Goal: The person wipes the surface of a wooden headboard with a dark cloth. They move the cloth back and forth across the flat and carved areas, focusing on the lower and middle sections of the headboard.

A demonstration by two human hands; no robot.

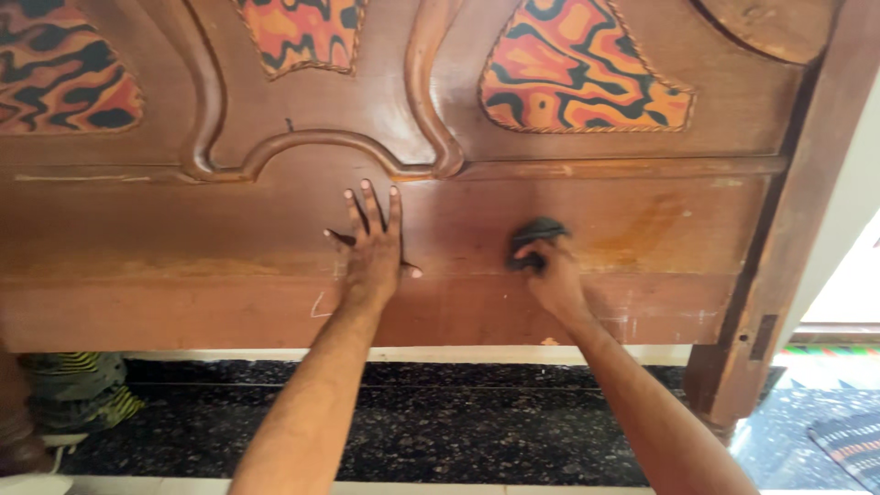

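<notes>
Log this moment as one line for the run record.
left hand: flat, fingers spread on carved brown wooden headboard panel | right hand: pressing small dark pad against same panel | floor: black speckled stone

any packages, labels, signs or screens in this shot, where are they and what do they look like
None in view: no package, label, sign or screen.
What shows instead: a carved brown wooden headboard with orange, red and black patterned inlay panels.
The left hand lies flat on the board, fingers spread.
The right hand presses a dark cloth to the wood.
</notes>
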